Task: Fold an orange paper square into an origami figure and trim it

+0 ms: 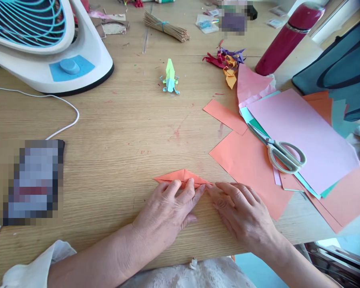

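Note:
A narrow, diamond-shaped piece of folded orange paper [180, 175] lies flat on the table near its front edge. My left hand [172, 202] holds it down, with bent fingertips pressed on its lower edge and right half. At the paper's pointed right end, my right hand [240, 208] has its thumb and forefinger closed on the tip, the other fingers curled alongside. Both hands partly cover the lower edge. Just right of them, a larger sheet of orange paper [249, 168] lies under other sheets, with an orange strip [225, 116] at its upper corner.
Scissors [276, 148] rest on stacked coloured paper [303, 136] at right. A green-and-blue paper figure [169, 78] stands mid-table, near several folded figures [228, 64] and a red flask [288, 40]. At left are a white fan [93, 60] and a phone [33, 180] with a cable.

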The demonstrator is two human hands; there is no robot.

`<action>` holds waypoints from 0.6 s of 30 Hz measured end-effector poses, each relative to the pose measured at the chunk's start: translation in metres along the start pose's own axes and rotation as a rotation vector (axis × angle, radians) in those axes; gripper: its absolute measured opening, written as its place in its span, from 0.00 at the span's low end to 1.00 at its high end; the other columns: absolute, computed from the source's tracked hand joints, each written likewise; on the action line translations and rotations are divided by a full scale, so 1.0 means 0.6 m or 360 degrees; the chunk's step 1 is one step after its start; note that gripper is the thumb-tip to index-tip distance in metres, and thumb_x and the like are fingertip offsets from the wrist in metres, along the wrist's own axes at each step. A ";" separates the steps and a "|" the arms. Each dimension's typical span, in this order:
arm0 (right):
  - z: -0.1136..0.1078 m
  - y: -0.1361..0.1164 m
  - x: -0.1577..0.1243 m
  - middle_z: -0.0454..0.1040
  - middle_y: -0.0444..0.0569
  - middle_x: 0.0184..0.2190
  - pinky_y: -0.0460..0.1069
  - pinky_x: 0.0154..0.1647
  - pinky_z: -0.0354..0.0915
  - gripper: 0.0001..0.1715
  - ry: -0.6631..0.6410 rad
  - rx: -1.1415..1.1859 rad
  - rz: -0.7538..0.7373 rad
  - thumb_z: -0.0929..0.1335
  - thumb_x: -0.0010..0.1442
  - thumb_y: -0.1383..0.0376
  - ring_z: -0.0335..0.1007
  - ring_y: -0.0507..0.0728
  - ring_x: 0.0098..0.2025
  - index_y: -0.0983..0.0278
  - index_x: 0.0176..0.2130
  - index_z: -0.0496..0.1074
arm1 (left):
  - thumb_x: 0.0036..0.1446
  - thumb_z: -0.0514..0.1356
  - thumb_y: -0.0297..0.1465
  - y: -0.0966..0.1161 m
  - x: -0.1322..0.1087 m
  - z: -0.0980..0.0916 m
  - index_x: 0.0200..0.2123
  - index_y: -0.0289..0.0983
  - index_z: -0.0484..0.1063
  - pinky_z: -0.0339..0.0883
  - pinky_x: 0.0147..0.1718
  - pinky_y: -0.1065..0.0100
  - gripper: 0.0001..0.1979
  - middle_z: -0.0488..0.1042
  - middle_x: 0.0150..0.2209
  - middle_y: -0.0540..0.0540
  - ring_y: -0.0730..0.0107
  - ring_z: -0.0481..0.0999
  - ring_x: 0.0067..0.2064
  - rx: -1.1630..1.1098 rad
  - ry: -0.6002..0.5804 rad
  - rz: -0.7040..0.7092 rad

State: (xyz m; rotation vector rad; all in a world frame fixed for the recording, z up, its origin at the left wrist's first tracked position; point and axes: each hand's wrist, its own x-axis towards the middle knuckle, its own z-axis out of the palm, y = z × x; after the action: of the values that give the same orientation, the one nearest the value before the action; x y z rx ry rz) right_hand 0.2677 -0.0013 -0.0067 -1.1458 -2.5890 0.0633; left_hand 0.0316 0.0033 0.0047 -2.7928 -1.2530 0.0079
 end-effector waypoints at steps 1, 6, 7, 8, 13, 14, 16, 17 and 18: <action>0.001 0.000 0.000 0.73 0.58 0.53 0.60 0.46 0.68 0.22 0.0009 -0.0007 0.0005 0.62 0.64 0.73 0.67 0.65 0.49 0.65 0.56 0.70 | 0.63 0.59 0.48 -0.001 0.000 0.000 0.66 0.43 0.61 0.64 0.43 0.61 0.32 0.66 0.61 0.45 0.61 0.63 0.46 -0.0003 -0.0012 0.0010; 0.005 0.006 0.002 0.69 0.55 0.61 0.63 0.52 0.66 0.25 -0.0064 0.0029 -0.0072 0.63 0.64 0.72 0.68 0.64 0.49 0.67 0.60 0.68 | 0.63 0.59 0.48 -0.005 -0.002 -0.001 0.66 0.41 0.60 0.65 0.44 0.60 0.33 0.67 0.61 0.45 0.60 0.64 0.48 -0.0060 -0.0039 0.0045; 0.005 0.007 0.003 0.69 0.54 0.62 0.63 0.53 0.66 0.25 -0.0081 0.0034 -0.0079 0.63 0.64 0.72 0.68 0.64 0.48 0.67 0.60 0.67 | 0.62 0.60 0.48 -0.006 -0.002 -0.001 0.67 0.40 0.60 0.65 0.44 0.60 0.34 0.67 0.61 0.46 0.60 0.64 0.48 -0.0075 -0.0037 0.0052; 0.005 0.008 0.004 0.69 0.54 0.62 0.63 0.54 0.65 0.25 -0.0086 0.0036 -0.0076 0.63 0.65 0.72 0.68 0.63 0.48 0.67 0.61 0.67 | 0.62 0.60 0.47 -0.007 -0.003 -0.002 0.67 0.39 0.60 0.65 0.44 0.60 0.34 0.67 0.61 0.46 0.60 0.64 0.48 -0.0089 -0.0041 0.0060; 0.003 0.007 0.010 0.73 0.53 0.58 0.62 0.53 0.65 0.23 -0.0023 0.0078 -0.0040 0.64 0.66 0.72 0.69 0.63 0.47 0.69 0.59 0.69 | 0.62 0.62 0.45 -0.008 -0.007 -0.003 0.66 0.34 0.62 0.67 0.45 0.62 0.35 0.66 0.63 0.45 0.61 0.66 0.48 -0.0072 -0.0083 0.0058; 0.002 0.007 0.011 0.74 0.54 0.58 0.62 0.53 0.65 0.23 -0.0021 0.0084 -0.0040 0.64 0.66 0.73 0.69 0.63 0.47 0.70 0.59 0.69 | 0.62 0.62 0.45 -0.007 -0.008 -0.003 0.65 0.33 0.62 0.67 0.46 0.62 0.35 0.65 0.64 0.45 0.61 0.66 0.48 -0.0057 -0.0084 0.0057; 0.000 0.006 0.012 0.73 0.53 0.58 0.62 0.53 0.65 0.22 -0.0038 0.0081 -0.0042 0.63 0.66 0.73 0.69 0.63 0.48 0.70 0.58 0.70 | 0.62 0.62 0.45 -0.004 -0.008 -0.006 0.64 0.32 0.64 0.67 0.48 0.62 0.34 0.64 0.65 0.45 0.61 0.66 0.50 -0.0035 -0.0084 0.0049; -0.001 0.006 0.013 0.73 0.53 0.58 0.62 0.53 0.65 0.22 -0.0049 0.0072 -0.0044 0.63 0.66 0.73 0.68 0.63 0.48 0.70 0.58 0.70 | 0.61 0.62 0.46 -0.002 -0.007 -0.008 0.64 0.32 0.64 0.66 0.49 0.62 0.34 0.64 0.65 0.45 0.60 0.66 0.51 -0.0030 -0.0081 0.0037; -0.002 0.005 0.013 0.73 0.53 0.59 0.62 0.53 0.64 0.21 -0.0060 0.0060 -0.0047 0.62 0.66 0.73 0.68 0.63 0.48 0.69 0.57 0.71 | 0.61 0.62 0.46 0.001 -0.006 -0.009 0.64 0.33 0.65 0.66 0.49 0.62 0.34 0.63 0.65 0.45 0.60 0.66 0.52 -0.0030 -0.0079 0.0020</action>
State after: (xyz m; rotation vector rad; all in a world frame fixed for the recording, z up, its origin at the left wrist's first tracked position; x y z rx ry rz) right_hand 0.2655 0.0064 -0.0041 -1.1031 -2.6255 0.1276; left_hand 0.0296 -0.0001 0.0101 -2.8331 -1.2526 0.0670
